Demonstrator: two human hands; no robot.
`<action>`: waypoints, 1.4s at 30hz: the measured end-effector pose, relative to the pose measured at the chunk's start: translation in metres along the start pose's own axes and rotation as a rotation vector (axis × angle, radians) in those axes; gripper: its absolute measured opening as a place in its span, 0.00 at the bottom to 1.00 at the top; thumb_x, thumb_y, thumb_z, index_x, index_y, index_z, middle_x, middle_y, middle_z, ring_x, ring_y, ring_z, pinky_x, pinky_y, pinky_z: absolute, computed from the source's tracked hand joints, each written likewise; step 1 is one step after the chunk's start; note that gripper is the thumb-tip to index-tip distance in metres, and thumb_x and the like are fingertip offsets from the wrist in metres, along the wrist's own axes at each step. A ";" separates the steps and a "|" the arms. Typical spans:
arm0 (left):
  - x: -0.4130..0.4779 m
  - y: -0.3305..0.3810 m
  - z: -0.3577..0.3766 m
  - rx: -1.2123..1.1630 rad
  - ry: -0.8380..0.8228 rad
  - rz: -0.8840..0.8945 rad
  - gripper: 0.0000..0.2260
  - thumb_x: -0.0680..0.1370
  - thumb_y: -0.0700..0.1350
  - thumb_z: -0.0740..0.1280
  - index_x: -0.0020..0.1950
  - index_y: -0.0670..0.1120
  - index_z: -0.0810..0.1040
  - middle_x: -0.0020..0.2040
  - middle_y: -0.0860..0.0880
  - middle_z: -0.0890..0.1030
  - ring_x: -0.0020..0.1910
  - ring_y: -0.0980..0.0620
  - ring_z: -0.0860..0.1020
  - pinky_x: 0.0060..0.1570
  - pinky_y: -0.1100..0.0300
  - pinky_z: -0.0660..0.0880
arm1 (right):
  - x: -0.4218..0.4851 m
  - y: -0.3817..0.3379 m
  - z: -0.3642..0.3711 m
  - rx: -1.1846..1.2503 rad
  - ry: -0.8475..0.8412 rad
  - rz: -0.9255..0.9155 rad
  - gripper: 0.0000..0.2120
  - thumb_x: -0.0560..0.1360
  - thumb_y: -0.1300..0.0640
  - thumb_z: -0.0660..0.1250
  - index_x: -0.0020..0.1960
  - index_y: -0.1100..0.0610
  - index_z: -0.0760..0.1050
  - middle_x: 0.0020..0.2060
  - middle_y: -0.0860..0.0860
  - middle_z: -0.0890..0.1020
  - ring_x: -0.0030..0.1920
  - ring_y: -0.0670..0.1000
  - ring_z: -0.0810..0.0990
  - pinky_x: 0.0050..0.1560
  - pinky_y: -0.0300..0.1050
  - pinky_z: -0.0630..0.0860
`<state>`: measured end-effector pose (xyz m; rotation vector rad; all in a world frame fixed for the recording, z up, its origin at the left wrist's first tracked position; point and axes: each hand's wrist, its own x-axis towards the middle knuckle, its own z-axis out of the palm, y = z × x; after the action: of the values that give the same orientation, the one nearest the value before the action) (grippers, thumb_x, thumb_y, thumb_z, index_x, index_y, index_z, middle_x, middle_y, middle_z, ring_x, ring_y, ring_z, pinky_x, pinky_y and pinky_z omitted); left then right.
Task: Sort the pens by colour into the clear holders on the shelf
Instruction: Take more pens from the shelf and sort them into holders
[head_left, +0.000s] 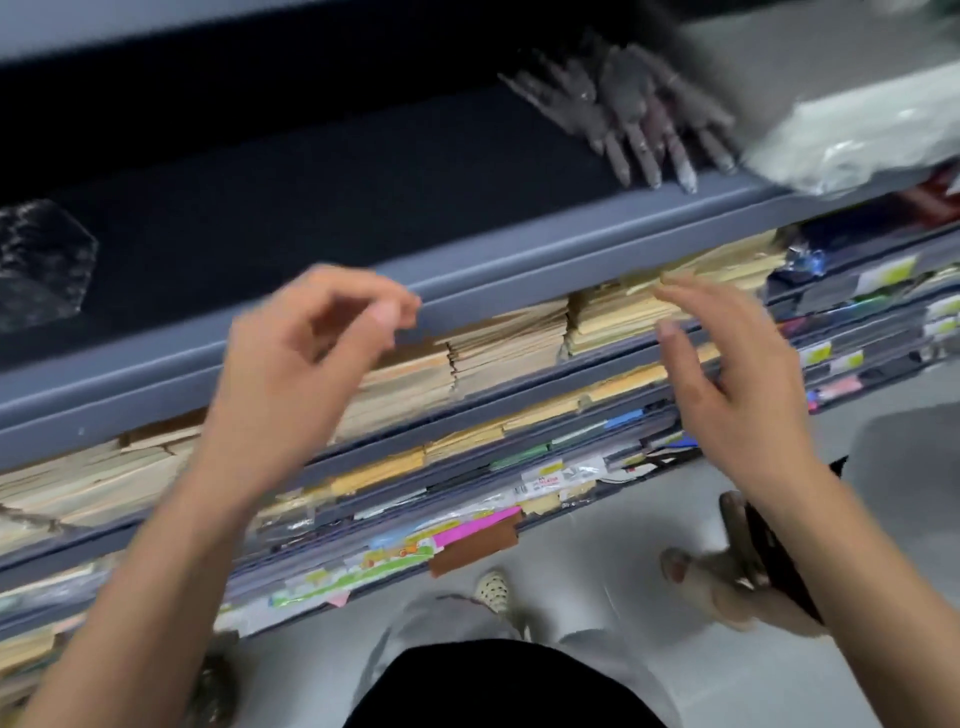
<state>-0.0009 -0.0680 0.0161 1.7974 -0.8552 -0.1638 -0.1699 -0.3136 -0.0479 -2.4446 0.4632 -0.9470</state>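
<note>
A loose bunch of pens (639, 119) lies on the dark top shelf at the upper right, blurred so their colours cannot be made out. A clear holder (41, 262) stands at the shelf's far left. My left hand (306, 353) hovers in front of the grey shelf lip (467, 280) with fingers curled loosely, holding nothing. My right hand (727, 374) hangs to the right with fingers spread, also holding nothing. Both hands are well below the pens and apart from them.
A clear plastic bag (852, 140) sits right of the pens. Lower shelves hold stacked envelopes (509, 343) and coloured paper packs (467, 530). Another person's hand (727, 582) holding a dark phone is at lower right. My foot (493, 590) rests on the grey floor.
</note>
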 end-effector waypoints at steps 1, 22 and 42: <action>0.022 0.005 0.005 0.032 0.012 0.039 0.06 0.80 0.49 0.65 0.52 0.53 0.82 0.49 0.55 0.85 0.50 0.55 0.83 0.53 0.61 0.78 | 0.014 0.003 -0.001 -0.023 0.010 -0.020 0.14 0.81 0.59 0.62 0.65 0.61 0.76 0.61 0.53 0.78 0.65 0.52 0.74 0.68 0.42 0.67; 0.316 -0.016 0.152 0.309 -0.096 -0.096 0.26 0.84 0.61 0.54 0.80 0.51 0.60 0.80 0.51 0.62 0.77 0.52 0.60 0.67 0.66 0.53 | 0.129 0.047 0.000 -0.241 -0.048 0.077 0.15 0.77 0.45 0.67 0.56 0.54 0.79 0.51 0.52 0.75 0.41 0.52 0.74 0.42 0.44 0.70; 0.310 -0.017 0.149 0.287 -0.221 -0.066 0.24 0.82 0.61 0.59 0.76 0.54 0.68 0.75 0.51 0.70 0.71 0.53 0.69 0.61 0.67 0.61 | 0.150 0.037 0.009 -0.338 -0.071 0.188 0.22 0.73 0.32 0.64 0.55 0.48 0.79 0.49 0.53 0.77 0.39 0.55 0.73 0.40 0.44 0.67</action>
<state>0.1605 -0.3720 0.0294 2.1049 -1.0163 -0.2992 -0.0636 -0.4113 0.0066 -2.6602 0.8731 -0.7503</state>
